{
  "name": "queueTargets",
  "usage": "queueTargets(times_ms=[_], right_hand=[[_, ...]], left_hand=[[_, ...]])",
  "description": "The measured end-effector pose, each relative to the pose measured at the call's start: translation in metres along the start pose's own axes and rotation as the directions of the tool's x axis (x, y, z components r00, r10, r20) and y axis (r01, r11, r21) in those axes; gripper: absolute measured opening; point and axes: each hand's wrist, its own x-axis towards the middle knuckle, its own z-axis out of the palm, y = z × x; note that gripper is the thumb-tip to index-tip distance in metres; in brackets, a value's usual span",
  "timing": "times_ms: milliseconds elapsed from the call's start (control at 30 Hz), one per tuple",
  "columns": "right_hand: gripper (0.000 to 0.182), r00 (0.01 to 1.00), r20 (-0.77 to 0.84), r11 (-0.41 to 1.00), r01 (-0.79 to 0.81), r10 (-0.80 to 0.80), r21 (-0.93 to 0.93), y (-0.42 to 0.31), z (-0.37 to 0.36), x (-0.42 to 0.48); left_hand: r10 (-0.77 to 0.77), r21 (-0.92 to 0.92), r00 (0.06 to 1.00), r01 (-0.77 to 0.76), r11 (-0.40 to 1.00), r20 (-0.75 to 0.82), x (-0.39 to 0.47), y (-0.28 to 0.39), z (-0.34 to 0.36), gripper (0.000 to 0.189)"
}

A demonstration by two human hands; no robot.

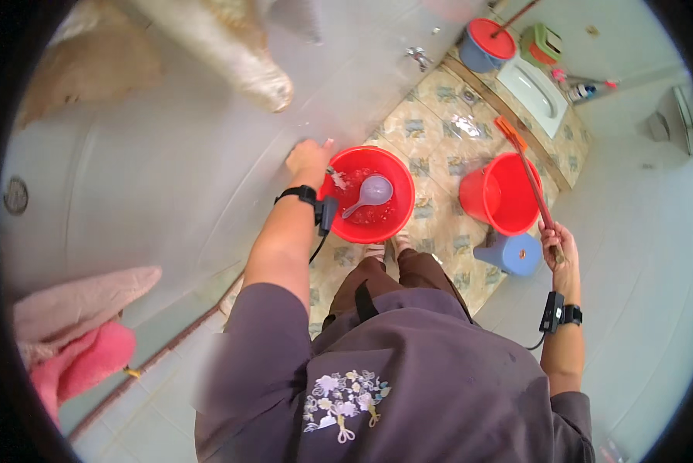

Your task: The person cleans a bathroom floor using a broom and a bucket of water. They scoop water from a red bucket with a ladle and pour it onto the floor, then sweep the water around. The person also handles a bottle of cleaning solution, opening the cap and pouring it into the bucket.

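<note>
My left hand is at the left wall, its fingers curled around a water tap whose metal spout peeks out beside my wrist. Below it, white water falls into a red plastic bucket. A pale purple dipper floats in that bucket. My right hand grips the end of a long reddish-brown handle. At the handle's far end is a flat orange head, by the raised floor edge. The handle crosses above a second red bucket, which leans and holds some liquid.
A blue plastic stool touches the second bucket. Wet patterned tiles cover the floor. A squat toilet lies on the raised step, with a blue bucket and green bin behind. Cloths hang at left.
</note>
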Motion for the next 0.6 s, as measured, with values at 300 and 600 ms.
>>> queueTargets(times_ms=[300, 600], right_hand=[[0.031, 0.998, 0.026, 0.998, -0.057, 0.057, 0.014, 0.004, 0.000, 0.021], [0.040, 0.968, 0.115, 0.974, -0.227, 0.223, 0.020, -0.032, 0.031, 0.043]], left_hand=[[0.108, -0.478, 0.886, -0.342, 0.809, -0.451, -0.118, -0.107, 0.034, 0.027], [-0.081, -0.027, 0.145, 0.340, 0.940, -0.986, -0.333, -0.313, -0.170, 0.045]])
